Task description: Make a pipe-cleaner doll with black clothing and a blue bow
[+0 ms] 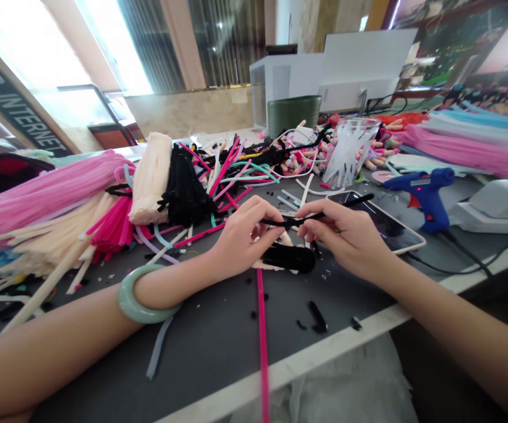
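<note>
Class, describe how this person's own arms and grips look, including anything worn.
The left forearm is bare except for a thick, smooth, pale green bangle; the right forearm is bare, unadorned. Left grip and right grip are ungloved.

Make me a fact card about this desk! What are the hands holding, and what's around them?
Left hand: pinching thin black fuzzy material
Right hand: pinching it too; one strip or two, unclear
Left arm: pale green round bangle
Below hands: black fuzzy piece with rounded end
Over white desk edge: bright pink fuzzy strip
Right side: blue plastic glue gun
</note>
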A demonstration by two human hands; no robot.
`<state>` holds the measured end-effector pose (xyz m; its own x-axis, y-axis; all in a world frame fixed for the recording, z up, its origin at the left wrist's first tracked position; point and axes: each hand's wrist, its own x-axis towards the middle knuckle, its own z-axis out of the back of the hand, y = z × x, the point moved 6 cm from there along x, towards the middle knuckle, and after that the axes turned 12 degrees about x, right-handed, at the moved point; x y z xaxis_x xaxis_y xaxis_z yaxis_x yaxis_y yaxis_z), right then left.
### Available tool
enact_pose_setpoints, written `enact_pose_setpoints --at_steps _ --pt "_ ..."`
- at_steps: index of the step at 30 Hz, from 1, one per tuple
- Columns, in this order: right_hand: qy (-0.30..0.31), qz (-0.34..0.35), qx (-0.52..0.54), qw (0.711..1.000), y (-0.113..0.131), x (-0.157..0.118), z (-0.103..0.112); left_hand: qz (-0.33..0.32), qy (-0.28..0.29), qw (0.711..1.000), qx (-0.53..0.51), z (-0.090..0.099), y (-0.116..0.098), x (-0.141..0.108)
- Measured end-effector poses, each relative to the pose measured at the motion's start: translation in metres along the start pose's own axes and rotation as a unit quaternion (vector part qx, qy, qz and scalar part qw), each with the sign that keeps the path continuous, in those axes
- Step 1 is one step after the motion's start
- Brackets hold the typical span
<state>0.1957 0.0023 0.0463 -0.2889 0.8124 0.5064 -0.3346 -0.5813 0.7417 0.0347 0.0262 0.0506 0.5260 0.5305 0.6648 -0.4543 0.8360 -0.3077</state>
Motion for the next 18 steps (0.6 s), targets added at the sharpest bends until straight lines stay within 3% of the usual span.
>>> enact_pose_setpoints --at_steps 5,18 --pt "-0.025 -0.004 0.003 1.0 -0.002 0.0 0.003 0.001 0.002 1.0 -0.001 0.001 0.0 0.0" --pt "-0.191 0.001 0.075 0.979 -0.003 0.001 0.024 0.014 0.005 1.0 -0.016 0.001 0.002 -0.002"
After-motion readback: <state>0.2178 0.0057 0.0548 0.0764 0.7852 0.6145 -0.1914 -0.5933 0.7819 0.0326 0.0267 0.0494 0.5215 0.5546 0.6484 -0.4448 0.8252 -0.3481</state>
